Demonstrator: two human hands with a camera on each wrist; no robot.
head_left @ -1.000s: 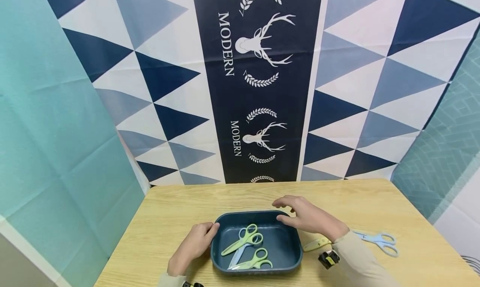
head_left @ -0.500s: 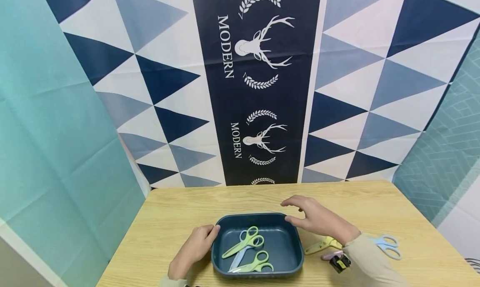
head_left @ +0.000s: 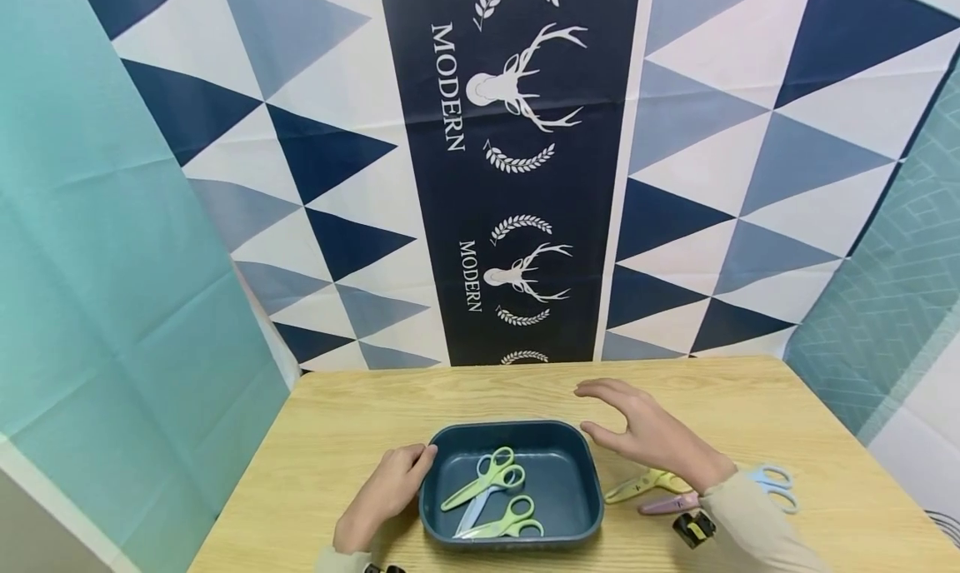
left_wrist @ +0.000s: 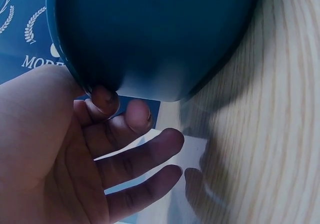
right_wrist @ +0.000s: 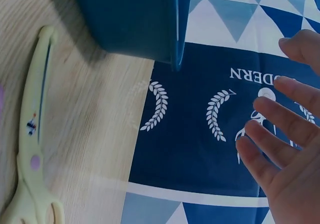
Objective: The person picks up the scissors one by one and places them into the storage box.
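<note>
A dark blue plastic bin (head_left: 558, 490) stands on the wooden table. My left hand (head_left: 390, 477) grips its left rim; the left wrist view shows finger (left_wrist: 137, 116) tips against the bin's outer wall. Inside the bin, green scissors (head_left: 480, 488) lie across light blue scissors (head_left: 471, 515), and a second green pair (head_left: 510, 520) lies near the front wall. My right hand (head_left: 645, 427) hovers past the bin's right rim, fingers spread, touching nothing. Beneath that arm are yellow scissors (head_left: 633, 485), purple scissors (head_left: 667, 503) and another light blue pair (head_left: 776, 490), partly covered by the sleeve.
The wooden table (head_left: 360, 398) ends at a patterned wall cloth (head_left: 525, 181) behind and a teal cloth (head_left: 135, 323) on the left. Some dark cables (head_left: 943, 523) show at the lower right edge.
My right hand has drawn away from the bin's right rim, a little to the right, and the purple scissors have come into sight. My left hand stays on the rim.
</note>
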